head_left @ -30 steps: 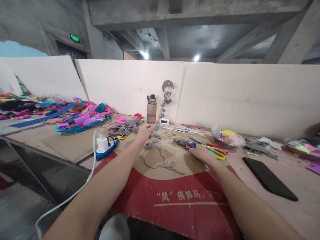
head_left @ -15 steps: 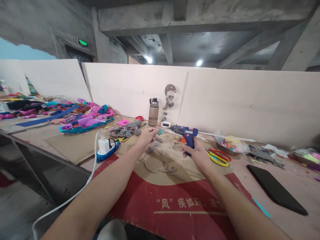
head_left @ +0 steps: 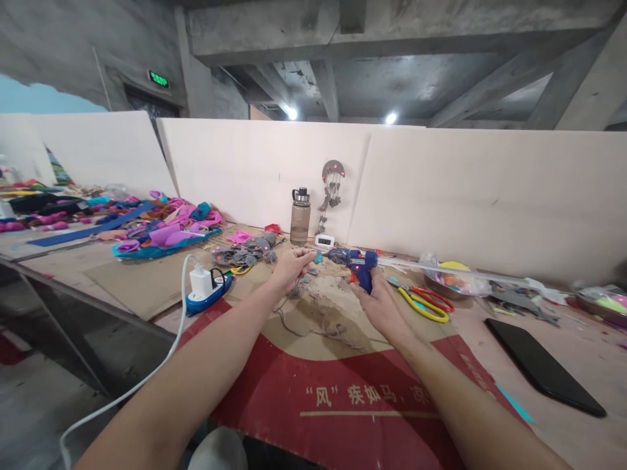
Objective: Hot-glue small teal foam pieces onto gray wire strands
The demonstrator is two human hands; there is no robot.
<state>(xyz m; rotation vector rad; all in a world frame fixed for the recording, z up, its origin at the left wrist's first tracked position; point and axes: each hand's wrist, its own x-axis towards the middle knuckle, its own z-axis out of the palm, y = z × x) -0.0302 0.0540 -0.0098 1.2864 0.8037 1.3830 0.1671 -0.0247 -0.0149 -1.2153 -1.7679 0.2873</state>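
Between the fingertips of my left hand (head_left: 292, 266) is pinched a small teal piece (head_left: 319, 258), too small to tell its exact kind. My right hand (head_left: 376, 297) is wrapped round the grip of a blue hot glue gun (head_left: 359, 262), with a long clear glue stick (head_left: 416, 265) running out of its back. The gun's nozzle points left and is at or very near the teal piece; whether they touch I cannot tell. Below both hands, grey yarn (head_left: 326, 329) lies loosely on a cardboard sheet (head_left: 372, 398) printed red.
Scissors (head_left: 426, 307) and a black phone (head_left: 543, 367) lie to the right, with a metal bowl (head_left: 458, 290) behind. A water bottle (head_left: 300, 219) and small digital clock (head_left: 324, 241) stand at the back. Left are grey felt pieces (head_left: 245, 254), colourful fabric (head_left: 171, 235) and a power strip (head_left: 208, 297).
My right hand has brought the glue gun left and levelled it, so its nozzle is now at the teal piece. My left hand has shifted slightly right, still pinching that piece.
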